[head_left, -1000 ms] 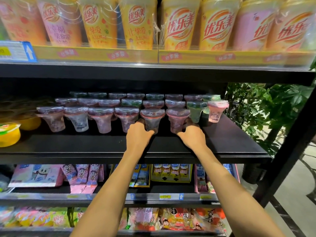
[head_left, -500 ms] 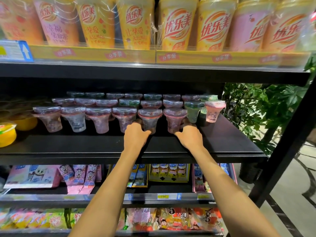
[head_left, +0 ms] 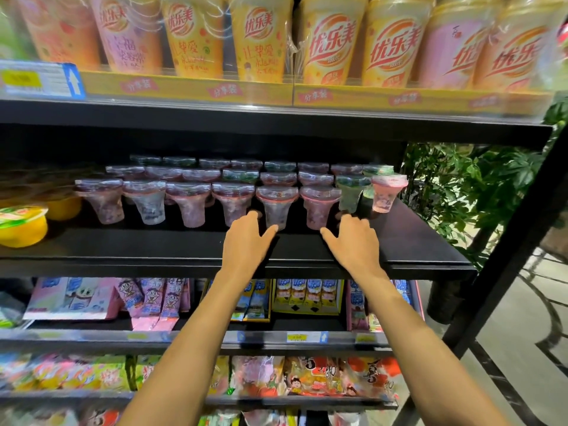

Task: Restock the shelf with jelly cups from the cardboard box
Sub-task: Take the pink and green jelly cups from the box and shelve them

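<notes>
Left hand: the left hand [head_left: 246,244] lies low over the front of the shelf [head_left: 153,247]. Its grip is wide, the thumb splayed toward 3 o'clock with its tip at the foot of the clear jelly cup [head_left: 275,207]. The fingers reach up at that cup's 9 o'clock side and are not closed round it.
Right hand: the right hand [head_left: 358,244] mirrors it. Its grip is wide too, the thumb pointing toward 9 o'clock just below the reddish jelly cup [head_left: 319,207], the fingers at that cup's 3 o'clock side.
Why so: each hand brackets one narrow foot, which looks like squaring the two cups into the front row. The flared tops sit close to their neighbours, so working low keeps the fingers off the lids.
Task's thing: jelly cups stand upright in rows on the shelf, the front row running from 9 to 3 o'clock. The cardboard box is not in view.
Around: a green cup [head_left: 350,192] and a pink cup [head_left: 388,193] end the row at 2 o'clock of the right hand. A yellow tub [head_left: 21,224] sits far off at 9 o'clock, tall drink cups [head_left: 325,41] at 12 o'clock, snack packets [head_left: 307,295] at 6 o'clock, and a plant [head_left: 461,195] at 3 o'clock.
In the way: the upper shelf board [head_left: 276,118] hangs low over the back rows. The full front row also blocks any reach behind it.
</notes>
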